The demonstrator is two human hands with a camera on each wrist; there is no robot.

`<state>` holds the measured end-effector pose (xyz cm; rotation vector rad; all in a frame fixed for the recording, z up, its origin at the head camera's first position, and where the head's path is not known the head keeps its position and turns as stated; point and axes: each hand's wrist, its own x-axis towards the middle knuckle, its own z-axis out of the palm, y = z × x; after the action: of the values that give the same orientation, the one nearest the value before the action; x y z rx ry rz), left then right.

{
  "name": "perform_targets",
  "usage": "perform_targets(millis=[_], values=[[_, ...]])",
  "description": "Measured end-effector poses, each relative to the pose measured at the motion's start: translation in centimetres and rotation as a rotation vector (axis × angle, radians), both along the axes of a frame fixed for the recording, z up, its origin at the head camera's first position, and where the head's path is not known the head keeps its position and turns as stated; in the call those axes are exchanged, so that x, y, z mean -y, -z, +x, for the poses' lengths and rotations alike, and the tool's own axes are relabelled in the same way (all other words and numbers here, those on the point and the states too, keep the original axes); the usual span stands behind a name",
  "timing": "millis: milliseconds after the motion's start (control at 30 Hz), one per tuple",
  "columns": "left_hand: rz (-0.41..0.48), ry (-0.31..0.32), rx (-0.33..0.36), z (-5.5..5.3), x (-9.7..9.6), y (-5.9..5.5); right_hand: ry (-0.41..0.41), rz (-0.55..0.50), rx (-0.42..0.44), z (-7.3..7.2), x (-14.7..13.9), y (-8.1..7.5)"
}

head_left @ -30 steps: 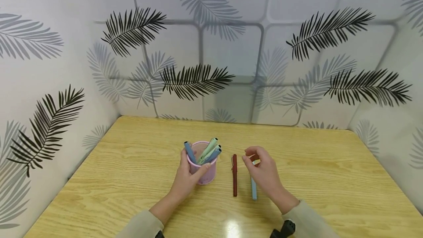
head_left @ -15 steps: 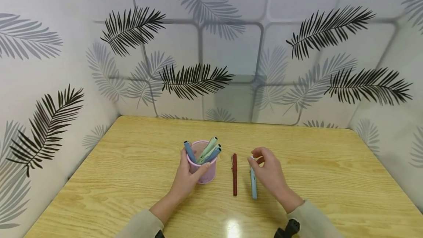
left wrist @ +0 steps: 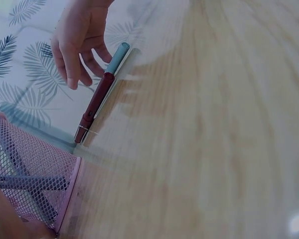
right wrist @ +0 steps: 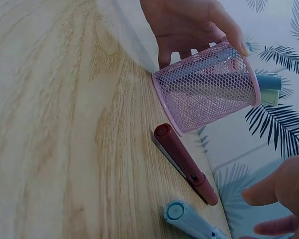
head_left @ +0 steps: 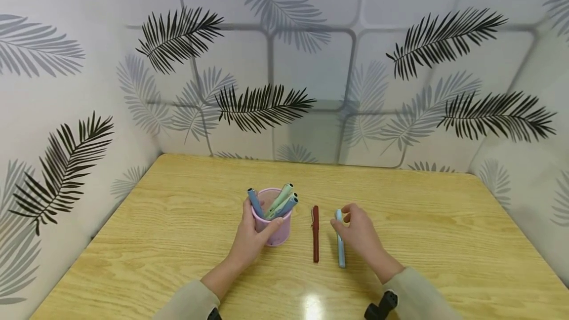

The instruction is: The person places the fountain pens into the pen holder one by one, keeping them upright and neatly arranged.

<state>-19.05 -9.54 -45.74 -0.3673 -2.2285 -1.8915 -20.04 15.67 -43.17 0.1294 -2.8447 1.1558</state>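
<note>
A pink mesh pen cup (head_left: 279, 233) stands on the table with several blue pens (head_left: 255, 204) and pale green pens (head_left: 282, 196) leaning in it. My left hand (head_left: 249, 242) grips the cup's side, thumb near its rim. To the right of it lies a dark red pen (head_left: 315, 236), its clip at the far end. Farther right, a light blue pen (head_left: 341, 252) lies roughly parallel to the red one. My right hand (head_left: 361, 235) hovers at the far end of the light blue pen, thumb and fingers apart around it; the right wrist view (right wrist: 289, 194) shows no pen between them.
The wooden table (head_left: 422, 221) meets a leaf-patterned wall (head_left: 311, 68) at the back, and similar walls rise at both sides. Wood surface surrounds the cup and pens.
My right hand has shifted slightly around the far end of the light blue pen, its fingers spreading so the cap shows. The left hand and cup have stayed in place.
</note>
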Motion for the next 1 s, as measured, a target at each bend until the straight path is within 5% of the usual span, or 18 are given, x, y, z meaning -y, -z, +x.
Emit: perform_targets(millis=[467,767,1000], values=[[0.001,0.005,-0.016,-0.1,0.0,-0.2,-0.007,0.082,0.109,-0.8,0.4,0.5],[0.015,0.033,-0.005,1.7,-0.2,-2.8,0.004,0.157,0.079,-1.2,0.7,0.9],[0.021,0.044,-0.001,1.7,-0.1,-3.1,-0.013,0.157,0.115,-1.4,0.9,0.8]])
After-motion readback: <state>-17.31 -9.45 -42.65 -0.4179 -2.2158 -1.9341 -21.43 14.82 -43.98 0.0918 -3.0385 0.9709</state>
